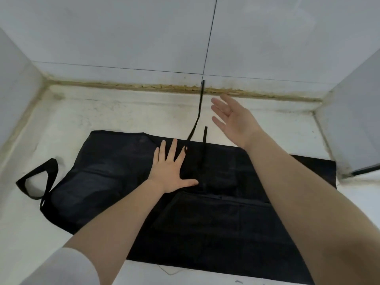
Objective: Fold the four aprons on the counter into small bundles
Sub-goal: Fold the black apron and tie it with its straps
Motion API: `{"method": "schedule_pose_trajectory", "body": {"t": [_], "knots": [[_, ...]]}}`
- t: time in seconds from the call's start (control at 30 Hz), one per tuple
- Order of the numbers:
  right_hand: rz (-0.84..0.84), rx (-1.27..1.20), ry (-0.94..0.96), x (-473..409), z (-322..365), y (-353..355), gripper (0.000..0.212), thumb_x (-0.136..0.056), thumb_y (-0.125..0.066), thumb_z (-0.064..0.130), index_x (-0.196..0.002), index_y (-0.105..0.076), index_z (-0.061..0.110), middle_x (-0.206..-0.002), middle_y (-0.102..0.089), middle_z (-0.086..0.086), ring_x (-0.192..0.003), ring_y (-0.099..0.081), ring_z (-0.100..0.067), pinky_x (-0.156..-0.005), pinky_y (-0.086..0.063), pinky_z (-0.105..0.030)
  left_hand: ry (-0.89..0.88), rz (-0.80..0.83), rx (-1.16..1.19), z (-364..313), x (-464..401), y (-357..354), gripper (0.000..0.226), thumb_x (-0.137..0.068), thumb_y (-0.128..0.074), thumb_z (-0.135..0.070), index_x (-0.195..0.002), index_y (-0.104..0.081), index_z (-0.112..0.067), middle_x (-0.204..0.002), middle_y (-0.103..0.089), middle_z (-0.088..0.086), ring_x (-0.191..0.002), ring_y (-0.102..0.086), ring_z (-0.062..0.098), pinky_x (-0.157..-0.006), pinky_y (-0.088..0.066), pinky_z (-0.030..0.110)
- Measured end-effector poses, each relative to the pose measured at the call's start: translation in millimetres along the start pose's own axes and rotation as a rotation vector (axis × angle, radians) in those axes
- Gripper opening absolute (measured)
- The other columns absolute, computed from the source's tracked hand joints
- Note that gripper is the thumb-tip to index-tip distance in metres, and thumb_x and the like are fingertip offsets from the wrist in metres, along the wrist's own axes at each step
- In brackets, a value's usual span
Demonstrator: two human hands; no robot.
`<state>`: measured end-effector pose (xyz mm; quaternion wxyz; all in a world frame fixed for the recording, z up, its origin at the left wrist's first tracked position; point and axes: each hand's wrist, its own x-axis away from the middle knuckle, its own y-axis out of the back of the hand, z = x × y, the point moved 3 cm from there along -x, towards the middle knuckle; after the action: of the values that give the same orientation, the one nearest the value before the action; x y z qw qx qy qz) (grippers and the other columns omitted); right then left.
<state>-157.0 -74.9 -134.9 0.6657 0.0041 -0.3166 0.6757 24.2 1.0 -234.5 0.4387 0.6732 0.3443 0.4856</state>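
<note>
**A:** Head view first: where is everything?

**B:** My left hand lies flat, fingers spread, pressing on the black fabric apron that is laid out on the white stone worktop. My right hand is lifted above the worktop just beyond the apron's far edge, palm turned in, fingers straight and loose, gripping nothing.

**B:** I see only this one apron; the other three are out of view.

**A:** What's loose?

**B:** A long thin black tie strap runs from beside my left fingertips away to the wall. A shorter strap end pokes past the far hem, between my two hands. The black neck loop trails off well to the left of my pressing palm.

**A:** So the step is?

**B:** I judge it to be tidying the straps before the next fold. I'd keep the left palm down as an anchor so the cloth doesn't slide on the smooth worktop, then bring the right hand to the long strap and draw it back onto the panel, laid flat beside my left fingers.

**A:** Any risk?

**B:** Straps left outside will dangle from the bundle. Pulling too hard could rumple the layer under my palm, so press firmly and gather gently.
</note>
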Motion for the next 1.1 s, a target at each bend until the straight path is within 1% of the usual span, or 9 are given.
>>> {"method": "schedule_pose_trajectory", "body": {"t": [0.03, 0.13, 0.23, 0.3, 0.4, 0.63, 0.83, 1.0, 1.1], "knots": [[-0.040, 0.135, -0.028, -3.3, -14.3, 0.2, 0.044, -0.098, -0.047, 0.027, -0.140, -0.038, 0.016, -0.138, -0.049, -0.004, -0.127, -0.046, -0.018, -0.108, -0.036, -0.035, -0.002, -0.025, 0.038, 3.1, -0.5, 0.5, 0.099, -0.079, -0.038, -0.076, -0.149, 0.009, -0.025, -0.155, 0.023, 0.006, -0.139, 0.025, 0.035, -0.113, 0.014, 0.044], [-0.108, 1.006, 0.022, 0.8, -51.4, 2.7, 0.056, -0.094, -0.055, 0.028, -0.143, -0.034, 0.014, -0.148, -0.035, -0.006, -0.136, -0.035, -0.022, -0.109, -0.028, -0.029, -0.009, -0.128, 0.331, 9.9, -2.8, 7.4, 0.072, -0.093, -0.041, -0.053, -0.150, -0.014, -0.020, -0.158, 0.002, 0.000, -0.144, 0.011, 0.025, -0.115, 0.007, 0.037], [0.087, 1.571, 0.234, 9.5, -79.9, -8.0, 0.064, -0.094, -0.050, 0.042, -0.147, -0.027, 0.014, -0.155, -0.020, -0.008, -0.144, -0.016, -0.025, -0.116, -0.012, -0.033, 0.026, -0.269, 0.768, 26.3, -6.2, 22.5, 0.044, -0.099, -0.041, -0.029, -0.139, -0.042, -0.011, -0.150, -0.031, 0.003, -0.142, -0.021, 0.019, -0.114, -0.011, 0.024], [0.239, 1.786, 0.260, 13.4, -96.2, -16.9, 0.070, -0.094, -0.040, 0.054, -0.151, -0.017, 0.021, -0.159, -0.008, -0.004, -0.146, -0.005, -0.023, -0.119, -0.005, -0.041, 0.016, -0.331, 0.719, 39.7, -4.5, 29.7, 0.038, -0.101, -0.037, -0.019, -0.136, -0.045, -0.008, -0.147, -0.037, 0.006, -0.138, -0.029, 0.019, -0.111, -0.015, 0.020], [0.366, 1.856, 0.146, 12.7, -112.1, -24.5, 0.065, -0.095, -0.035, 0.055, -0.151, -0.011, 0.031, -0.160, 0.003, 0.001, -0.147, 0.005, -0.020, -0.118, -0.001, -0.042, -0.030, -0.327, 0.365, 62.2, -6.3, 26.2, 0.045, -0.099, -0.038, -0.011, -0.144, -0.033, -0.008, -0.154, -0.023, 0.009, -0.143, -0.018, 0.024, -0.116, -0.011, 0.030], [0.317, 1.976, 0.114, 14.1, -120.3, -14.8, 0.071, -0.094, -0.036, 0.057, -0.149, 0.004, 0.038, -0.158, 0.014, 0.009, -0.145, 0.015, -0.020, -0.117, 0.005, -0.045, 0.220, -0.130, 0.102, 118.6, -1.5, 16.4, 0.067, -0.099, -0.024, -0.048, -0.150, 0.005, -0.016, -0.158, 0.012, 0.004, -0.145, 0.011, 0.022, -0.118, 0.001, 0.036], [0.282, 2.045, 0.059, 19.5, -117.5, -3.1, 0.069, -0.095, -0.033, 0.054, -0.148, 0.010, 0.039, -0.157, 0.018, 0.012, -0.145, 0.017, -0.020, -0.118, 0.004, -0.045, 0.356, -0.272, 0.185, 140.0, 15.9, 9.9, 0.066, -0.099, -0.025, -0.046, -0.151, -0.002, -0.012, -0.158, 0.008, 0.010, -0.145, 0.006, 0.024, -0.118, 0.003, 0.039], [0.258, 2.060, 0.024, 27.4, -115.2, 4.0, 0.069, -0.096, -0.033, 0.052, -0.148, 0.010, 0.039, -0.157, 0.017, 0.011, -0.145, 0.015, -0.021, -0.118, 0.002, -0.045, 0.550, -0.172, 0.168, 157.3, 40.5, 4.5, 0.068, -0.096, -0.019, -0.055, -0.150, 0.006, -0.022, -0.156, 0.019, 0.007, -0.144, 0.016, 0.023, -0.113, 0.012, 0.048], [0.216, 2.069, -0.038, 39.0, -110.5, 12.6, 0.069, -0.096, -0.035, 0.049, -0.149, 0.009, 0.038, -0.157, 0.016, 0.010, -0.146, 0.012, -0.021, -0.118, 0.001, -0.045, 0.605, -0.289, 0.281, 159.5, 56.2, 9.4, 0.065, -0.097, -0.031, -0.047, -0.150, -0.007, -0.017, -0.156, 0.008, 0.015, -0.143, 0.005, 0.035, -0.115, 0.000, 0.048]]}}
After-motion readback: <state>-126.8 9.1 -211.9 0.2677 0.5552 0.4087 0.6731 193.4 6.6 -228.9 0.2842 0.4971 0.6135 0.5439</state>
